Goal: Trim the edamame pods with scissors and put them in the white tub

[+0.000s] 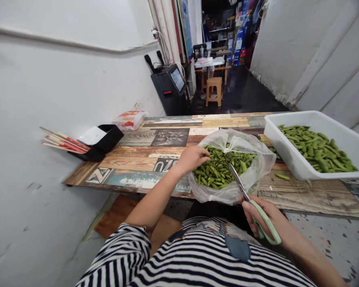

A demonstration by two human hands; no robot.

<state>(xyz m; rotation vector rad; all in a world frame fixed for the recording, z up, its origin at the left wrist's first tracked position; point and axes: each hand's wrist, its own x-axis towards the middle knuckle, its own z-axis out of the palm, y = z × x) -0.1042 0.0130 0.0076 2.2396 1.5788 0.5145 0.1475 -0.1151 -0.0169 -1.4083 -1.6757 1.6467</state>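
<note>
A clear plastic bag (261, 161) lies open on the table, full of green pods (217, 169). At the bag's left rim is my left hand (194, 158), its fingers bent together over the pods; whether something small is pinched there is hidden. My right hand (261, 215) holds scissors with light green handles (267, 223) in front of the bag, their blades pointing up over the pods. To the right, a white plastic tub (302, 165) contains more green pods (320, 149). One loose pod (283, 176) rests on the table between bag and tub.
The wood-patterned table (131, 159) carries a black holder (110, 137) with chopsticks (66, 143) at the left and a red-and-white plastic packet (130, 119) behind it. Past the table stand a black touchscreen machine (170, 89) and a tan stool (214, 89). A white wall borders the left side.
</note>
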